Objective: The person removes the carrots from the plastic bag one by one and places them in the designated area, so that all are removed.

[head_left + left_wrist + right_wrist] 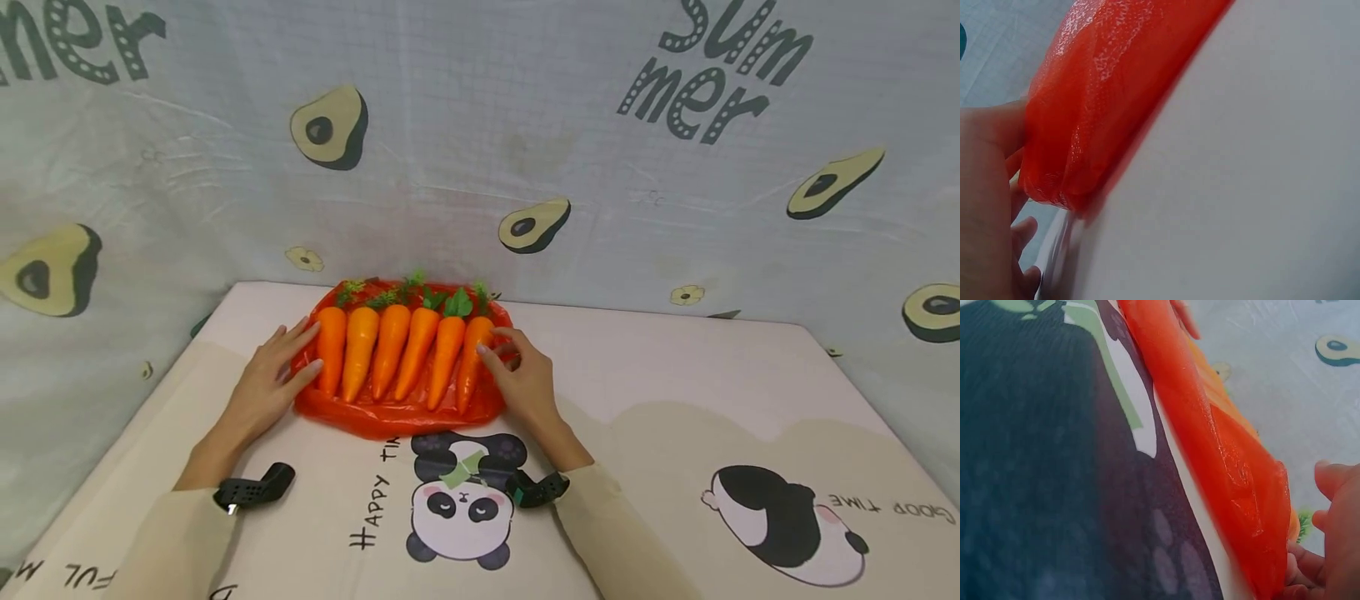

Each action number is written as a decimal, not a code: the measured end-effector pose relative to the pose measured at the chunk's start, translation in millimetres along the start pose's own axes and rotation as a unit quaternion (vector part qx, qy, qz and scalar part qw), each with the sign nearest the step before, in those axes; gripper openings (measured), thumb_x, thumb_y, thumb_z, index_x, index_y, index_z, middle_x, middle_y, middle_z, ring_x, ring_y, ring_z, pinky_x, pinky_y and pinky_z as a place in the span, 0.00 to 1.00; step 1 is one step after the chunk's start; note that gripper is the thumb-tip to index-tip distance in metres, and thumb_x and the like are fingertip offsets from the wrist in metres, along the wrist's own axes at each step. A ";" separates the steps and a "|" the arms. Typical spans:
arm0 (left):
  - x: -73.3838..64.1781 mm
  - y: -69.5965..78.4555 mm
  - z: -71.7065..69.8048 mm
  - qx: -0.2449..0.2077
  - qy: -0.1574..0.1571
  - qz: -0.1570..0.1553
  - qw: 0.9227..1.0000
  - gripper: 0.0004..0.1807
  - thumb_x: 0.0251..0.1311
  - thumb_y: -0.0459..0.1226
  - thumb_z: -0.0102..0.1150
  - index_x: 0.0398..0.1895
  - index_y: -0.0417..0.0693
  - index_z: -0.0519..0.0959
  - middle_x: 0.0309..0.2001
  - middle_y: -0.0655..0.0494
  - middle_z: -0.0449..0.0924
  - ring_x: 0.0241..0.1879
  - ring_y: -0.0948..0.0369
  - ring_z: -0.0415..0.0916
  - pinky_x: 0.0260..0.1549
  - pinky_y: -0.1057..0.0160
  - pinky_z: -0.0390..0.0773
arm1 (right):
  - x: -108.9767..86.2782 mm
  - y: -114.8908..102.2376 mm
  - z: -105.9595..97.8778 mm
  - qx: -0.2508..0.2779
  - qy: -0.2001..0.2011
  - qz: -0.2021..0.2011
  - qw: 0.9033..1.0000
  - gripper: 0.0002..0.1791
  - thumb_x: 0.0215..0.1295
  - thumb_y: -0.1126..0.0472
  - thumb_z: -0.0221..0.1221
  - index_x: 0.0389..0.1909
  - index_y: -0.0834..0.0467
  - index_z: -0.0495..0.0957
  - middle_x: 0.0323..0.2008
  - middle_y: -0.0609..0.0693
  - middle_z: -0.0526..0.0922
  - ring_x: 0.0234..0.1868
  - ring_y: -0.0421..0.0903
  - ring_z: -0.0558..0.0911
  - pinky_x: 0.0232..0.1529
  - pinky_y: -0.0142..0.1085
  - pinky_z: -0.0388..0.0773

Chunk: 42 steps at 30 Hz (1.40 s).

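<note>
A row of several orange carrots (390, 350) lies side by side on a red plastic bag (375, 421), tips toward me. Green leafy sprigs (459, 302) show at their thick ends. At the bag's left side is my left hand (266, 375), thumb and fingers spread by the leftmost carrot. In the left wrist view its thumb meets the red plastic (1085, 112). My right hand (525, 375) is at the opposite side, thumb and forefinger tips by the rightmost carrot (472, 367). Its other fingers touch the bag's edge in the right wrist view.
The bag lies on a pale table cover (645, 367) printed with pandas and lettering. Behind it hangs a light cloth (435, 167) with avocado prints, close to the sprigs. Black bands (255, 487) sit on both wrists.
</note>
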<state>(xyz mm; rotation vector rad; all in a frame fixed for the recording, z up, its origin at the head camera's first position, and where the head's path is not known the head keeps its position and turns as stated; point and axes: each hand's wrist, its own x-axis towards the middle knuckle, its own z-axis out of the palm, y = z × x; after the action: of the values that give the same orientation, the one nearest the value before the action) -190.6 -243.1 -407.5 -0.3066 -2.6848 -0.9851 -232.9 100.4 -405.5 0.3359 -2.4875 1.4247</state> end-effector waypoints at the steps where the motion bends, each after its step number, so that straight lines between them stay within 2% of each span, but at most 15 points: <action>1: 0.0 0.2 0.2 0.000 0.000 0.000 1.000 0.33 0.66 0.46 0.53 0.71 0.42 0.61 0.72 0.38 0.53 0.70 0.36 0.42 0.65 0.34 0.37 | -0.6 -0.1 0.1 -0.001 0.000 0.000 1.000 0.20 0.63 0.47 0.61 0.52 0.52 0.77 0.33 0.49 0.82 0.28 0.46 0.74 0.28 0.35 0.76; 9: -0.6 1.8 -0.6 0.013 -0.004 -0.005 1.000 0.35 0.65 0.47 0.54 0.71 0.42 0.59 0.72 0.39 0.53 0.70 0.36 0.44 0.65 0.34 0.40 | -3.0 0.1 4.0 -0.016 -0.016 0.000 1.000 0.21 0.62 0.50 0.63 0.54 0.52 0.76 0.32 0.48 0.81 0.28 0.46 0.73 0.28 0.35 0.75; 16: -1.9 4.0 0.0 0.018 -0.012 -0.017 1.000 0.37 0.65 0.49 0.53 0.72 0.41 0.57 0.72 0.38 0.52 0.70 0.37 0.43 0.65 0.34 0.41 | -3.0 -0.5 4.3 -0.014 -0.026 0.011 1.000 0.23 0.60 0.47 0.64 0.56 0.50 0.76 0.31 0.48 0.80 0.30 0.46 0.74 0.30 0.35 0.75; 21: -2.8 3.5 1.2 0.018 -0.013 -0.016 1.000 0.37 0.65 0.48 0.54 0.72 0.41 0.57 0.72 0.37 0.52 0.70 0.37 0.44 0.66 0.35 0.39 | -3.4 0.4 4.9 -0.020 -0.032 0.023 0.999 0.26 0.59 0.46 0.65 0.58 0.48 0.75 0.32 0.48 0.80 0.32 0.46 0.75 0.29 0.35 0.76; 29: -2.8 1.1 3.1 0.019 -0.015 -0.018 1.000 0.37 0.65 0.48 0.54 0.72 0.42 0.57 0.72 0.38 0.52 0.70 0.37 0.43 0.66 0.36 0.38 | -2.5 -2.4 9.0 -0.070 -0.042 0.034 0.996 0.32 0.56 0.41 0.64 0.60 0.49 0.72 0.30 0.47 0.78 0.31 0.45 0.75 0.29 0.33 0.77; 39: -0.8 -0.2 -0.5 0.027 -0.018 -0.005 0.999 0.36 0.65 0.48 0.54 0.72 0.41 0.58 0.71 0.38 0.53 0.70 0.37 0.45 0.65 0.35 0.39 | -1.3 -4.0 13.6 -0.075 -0.038 0.035 0.996 0.34 0.55 0.41 0.66 0.61 0.48 0.70 0.27 0.45 0.76 0.26 0.45 0.74 0.25 0.34 0.73; 42: -1.2 -0.2 -0.2 0.027 -0.020 -0.006 0.999 0.36 0.65 0.48 0.54 0.72 0.41 0.58 0.71 0.37 0.53 0.70 0.37 0.45 0.65 0.35 0.40 | -2.3 -5.1 13.4 -0.071 -0.038 0.049 0.996 0.32 0.56 0.43 0.66 0.61 0.47 0.70 0.27 0.46 0.76 0.26 0.45 0.73 0.25 0.34 0.74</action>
<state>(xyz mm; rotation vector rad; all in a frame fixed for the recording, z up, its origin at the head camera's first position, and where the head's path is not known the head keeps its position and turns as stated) -189.5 -243.5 -407.8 -0.3036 -2.7463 -0.9168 -230.4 86.5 -408.7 0.2488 -2.6836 1.2820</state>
